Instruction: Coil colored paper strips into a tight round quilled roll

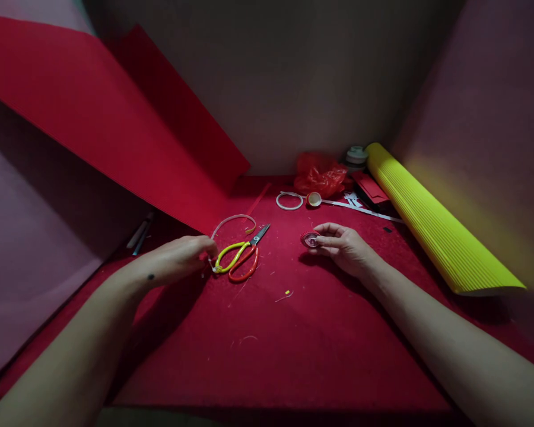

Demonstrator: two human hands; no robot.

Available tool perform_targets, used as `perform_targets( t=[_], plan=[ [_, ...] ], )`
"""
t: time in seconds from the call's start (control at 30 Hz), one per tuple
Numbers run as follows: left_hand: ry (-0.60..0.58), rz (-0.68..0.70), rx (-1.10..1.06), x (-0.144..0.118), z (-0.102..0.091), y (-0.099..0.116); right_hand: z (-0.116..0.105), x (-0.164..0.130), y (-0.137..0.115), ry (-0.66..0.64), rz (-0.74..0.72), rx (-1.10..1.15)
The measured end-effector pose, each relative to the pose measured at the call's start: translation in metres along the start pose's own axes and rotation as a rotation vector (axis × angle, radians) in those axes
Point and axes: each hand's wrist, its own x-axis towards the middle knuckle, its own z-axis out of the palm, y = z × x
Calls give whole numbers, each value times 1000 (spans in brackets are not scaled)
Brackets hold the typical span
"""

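Observation:
My right hand [340, 243] pinches a small round red piece [310, 239] with a ridged rim and a pale, shiny middle, just above the red cloth. At the left, my left hand [189, 252] is closed, its fingertips at a thin pale strip [231, 217] that arcs away and curls at its far end. Its fingertips are mostly hidden from me. Right beside that hand lies a pair of scissors [242, 258] with one yellow and one red handle, blades slightly apart and pointing away.
Large red sheets [115, 118] lean at the left. Farther back are a white ring [289, 201], a red-rimmed round piece [314, 200], a red plastic bag [320, 175] and a lidded jar [356, 156]. A yellow corrugated roll [440, 225] lies at the right. Scraps [287, 292] dot the cloth.

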Motion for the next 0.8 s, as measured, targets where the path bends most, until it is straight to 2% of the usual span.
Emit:
perform_targets(
  t=[0.1, 0.2, 0.37, 0.47, 0.57, 0.67, 0.73, 0.8],
  plan=[
    [-81, 42, 104, -1, 6, -6, 0, 0, -1, 0, 4, 6],
    [-18, 52, 136, 12, 10, -12, -1, 1, 0, -6, 8, 26],
    [124, 47, 405, 52, 9, -14, -1, 2, 2, -27, 10, 65],
    [192, 3, 491, 71, 0, -4, 2, 0, 0, -10, 13, 76],
    [231, -45, 556, 80, -8, 19, 5, -2, -2, -15, 23, 69],
    [234, 65, 430, 80, -4, 56, 6, -3, -2, -34, 22, 70],
    [97, 169, -15, 76, 8, 82, 4, -3, 0, -53, 13, 85],
    [-124, 89, -419, 73, 23, 103, 3, -4, 1, -82, 2, 89]
  ],
)
